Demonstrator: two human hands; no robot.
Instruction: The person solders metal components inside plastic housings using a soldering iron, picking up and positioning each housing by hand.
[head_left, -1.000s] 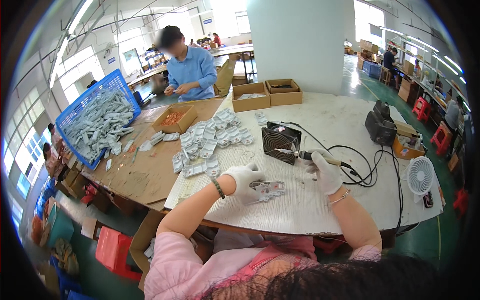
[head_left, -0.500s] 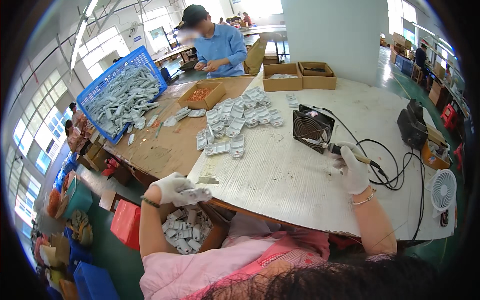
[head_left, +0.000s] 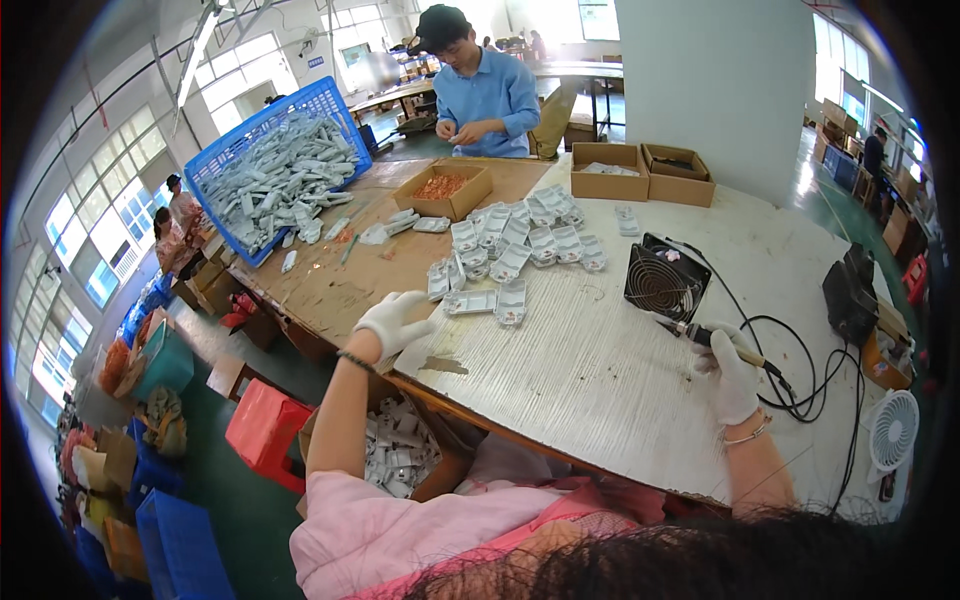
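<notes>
My left hand (head_left: 393, 322), in a white glove, reaches over the table's near edge with its fingers spread and nothing in them. Just beyond it lies a pile of pale plastic casings (head_left: 512, 262), shallow trays with compartments; the nearest ones are close to my fingertips. My right hand (head_left: 733, 378), also gloved, is closed around a soldering iron (head_left: 688, 331). The iron's tip points left, in front of a black square fan (head_left: 664, 286) that stands on the table. Below the table edge, a cardboard box (head_left: 447, 440) holds many white casings, partly hidden by my left arm.
A blue crate (head_left: 262, 252) of grey-white parts tilts at the far left. Behind the pile stand a carton of copper-coloured pieces (head_left: 462, 204) and further cartons (head_left: 609, 190). Black cables (head_left: 800, 400) and a white fan (head_left: 892, 430) are at right. A person in blue (head_left: 487, 100) works opposite.
My left hand has let go of the casing it held above the box and moved forward toward the pile, fingers opening. My right hand keeps the soldering iron. The whole view has shifted slightly.
</notes>
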